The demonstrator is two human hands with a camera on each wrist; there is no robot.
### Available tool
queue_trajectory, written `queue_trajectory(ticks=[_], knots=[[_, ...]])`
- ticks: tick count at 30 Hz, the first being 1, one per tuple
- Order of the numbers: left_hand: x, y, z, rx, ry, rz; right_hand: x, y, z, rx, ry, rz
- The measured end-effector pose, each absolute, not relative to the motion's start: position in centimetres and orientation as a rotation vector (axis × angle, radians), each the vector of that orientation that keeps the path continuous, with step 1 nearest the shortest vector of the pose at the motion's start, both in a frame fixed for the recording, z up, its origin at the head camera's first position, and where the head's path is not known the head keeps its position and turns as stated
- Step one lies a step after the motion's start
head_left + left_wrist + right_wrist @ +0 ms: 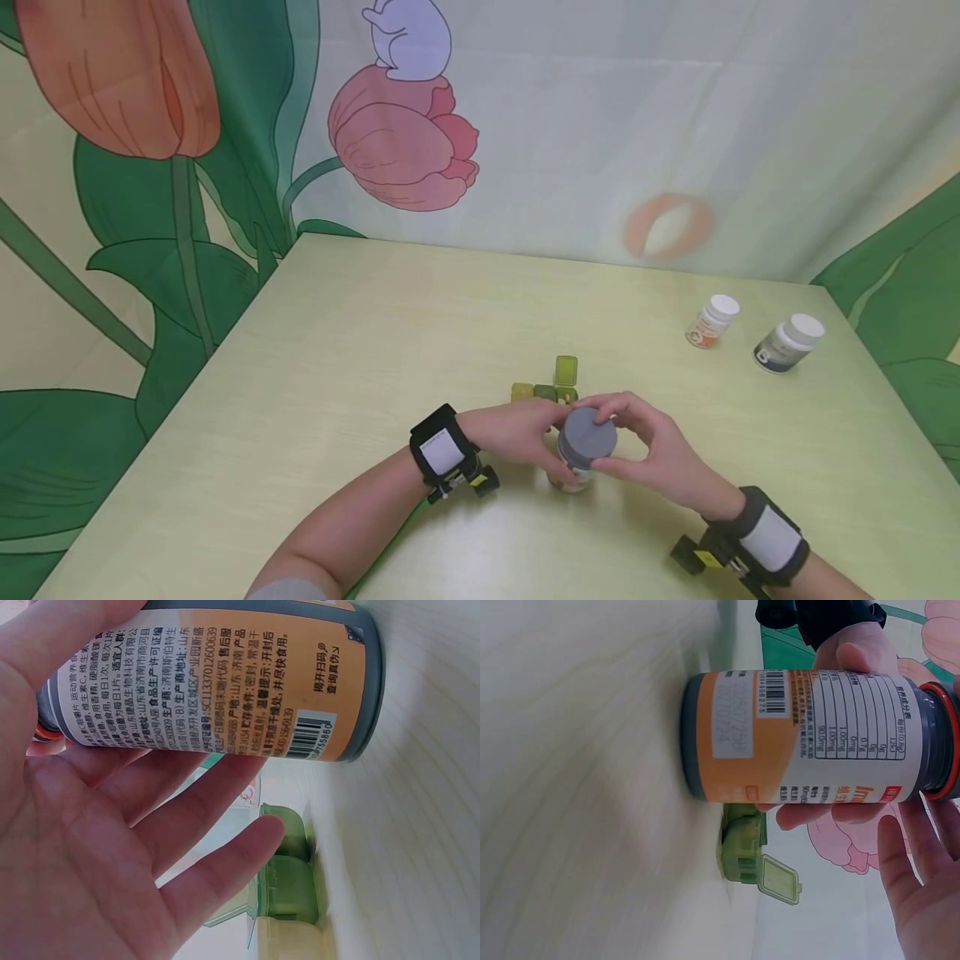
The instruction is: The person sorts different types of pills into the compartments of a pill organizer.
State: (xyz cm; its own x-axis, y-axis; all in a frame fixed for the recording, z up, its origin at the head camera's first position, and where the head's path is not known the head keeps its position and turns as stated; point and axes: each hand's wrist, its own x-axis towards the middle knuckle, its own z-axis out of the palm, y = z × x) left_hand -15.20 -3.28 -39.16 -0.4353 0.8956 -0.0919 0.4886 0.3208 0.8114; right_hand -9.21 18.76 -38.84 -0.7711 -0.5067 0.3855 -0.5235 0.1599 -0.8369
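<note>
1. Bottle (pixel 577 467) with an orange and white label stands upright on the worktop (pixel 337 350), near the front edge, between both hands.
2. Left hand (pixel 517 433) holds the bottle's body from the left; in the left wrist view its thumb and curled fingers (pixel 217 795) wrap the label.
3. Right hand (pixel 652 454) grips the grey cap (pixel 588 435) from the right, fingers curled round its rim.
4. Green pill box (pixel 547 390) sits just behind the hands, close to the bottle; one lid (pixel 566 368) stands open. The left hand hides part of the box in the head view.
5. Two more bottles stand well apart, toward the far right corner: a white-capped bottle with an orange label (pixel 711 322), and beside it a white-capped bottle with a dark label (pixel 787 343).
6. Printed curtain (pixel 405 142) with large pink tulips and green leaves hangs behind and around the worktop.
7. Black wrist straps (pixel 442 450) carry the cameras on both arms.
</note>
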Motion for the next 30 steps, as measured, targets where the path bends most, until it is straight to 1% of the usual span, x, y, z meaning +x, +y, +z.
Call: queue_trajectory(ticks=[3, 11, 30], knots=[[-15.26, -3.29, -39.21, 1.208, 2.039, 0.990, -9.21, 18.69, -38.98, 1.085, -2.350, 1.696], [-15.23, -3.34, -39.16, 1.209, 2.045, 0.986, -9.26, 18.62, -38.96, 1.036, -2.397, 1.659], [-15.31, -3.26, -39.24, 1.224, 2.025, 1.002, -9.32, 18.31, -39.49, 1.008, -2.307, 1.789]])
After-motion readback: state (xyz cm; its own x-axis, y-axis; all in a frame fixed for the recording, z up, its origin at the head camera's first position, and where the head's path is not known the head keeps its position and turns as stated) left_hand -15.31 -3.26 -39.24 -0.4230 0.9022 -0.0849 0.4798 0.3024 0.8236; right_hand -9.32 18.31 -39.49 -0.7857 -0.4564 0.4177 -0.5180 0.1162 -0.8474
